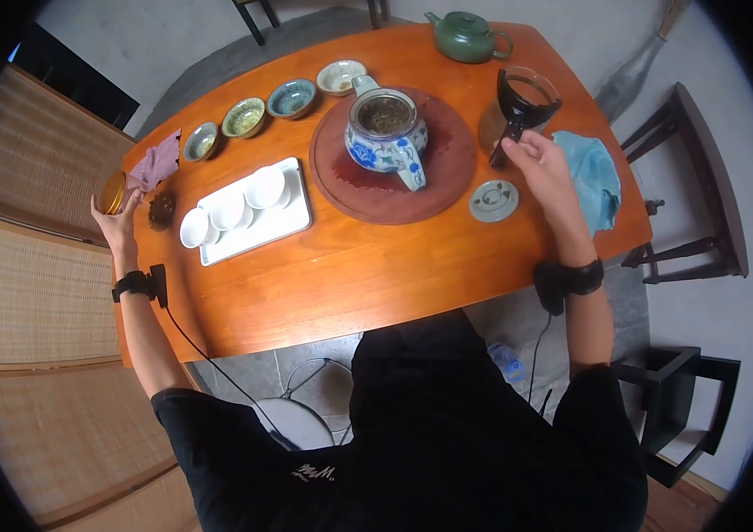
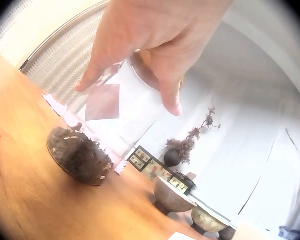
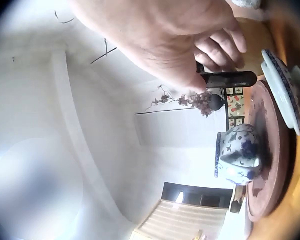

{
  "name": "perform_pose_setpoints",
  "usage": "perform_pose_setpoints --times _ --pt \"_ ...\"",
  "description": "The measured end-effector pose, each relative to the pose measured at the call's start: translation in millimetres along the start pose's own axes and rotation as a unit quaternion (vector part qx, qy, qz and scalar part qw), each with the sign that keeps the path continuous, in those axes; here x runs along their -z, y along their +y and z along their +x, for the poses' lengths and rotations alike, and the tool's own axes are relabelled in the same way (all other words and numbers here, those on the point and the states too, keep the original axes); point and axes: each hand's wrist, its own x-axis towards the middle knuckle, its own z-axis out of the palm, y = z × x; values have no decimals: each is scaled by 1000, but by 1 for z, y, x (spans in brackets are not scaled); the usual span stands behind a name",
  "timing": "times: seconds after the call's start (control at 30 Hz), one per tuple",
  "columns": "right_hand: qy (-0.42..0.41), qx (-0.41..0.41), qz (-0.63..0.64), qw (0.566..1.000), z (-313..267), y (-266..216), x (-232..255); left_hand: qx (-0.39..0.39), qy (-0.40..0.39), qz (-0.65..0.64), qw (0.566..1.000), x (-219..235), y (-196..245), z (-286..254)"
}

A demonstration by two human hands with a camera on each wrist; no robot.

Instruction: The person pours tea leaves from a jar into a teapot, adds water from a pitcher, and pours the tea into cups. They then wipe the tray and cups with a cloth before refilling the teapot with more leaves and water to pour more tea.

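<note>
At the table's left end my left hand (image 1: 117, 225) grips a clear jar with a golden lid (image 1: 111, 192), thumb and fingers spread round it; its square pinkish label (image 2: 102, 102) shows in the left wrist view. Close by sits a dark, crumbly clump (image 2: 79, 155). At the right, my right hand (image 1: 547, 170) holds the black handle (image 3: 230, 80) of a glass pot (image 1: 494, 124). A blue-and-white teapot (image 1: 372, 151), lidless with dark contents, stands on a round reddish-brown tray (image 1: 447, 191). Its likely lid, a pale patterned disc (image 1: 494, 201), lies near the right hand.
White cups (image 1: 231, 213) stand on a white tray (image 1: 297, 217). Several glazed bowls (image 1: 244, 117) line the far edge. A green teapot (image 1: 465, 37) is at the back right. A teal cloth (image 1: 591, 182) lies right, a pink cloth (image 1: 156, 164) left.
</note>
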Motion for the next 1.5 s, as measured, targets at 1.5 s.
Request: perform_pose_setpoints --times 1.5 --pt "-174 54 -162 970 83 -74 30 90 -476 -311 818 -169 264 -250"
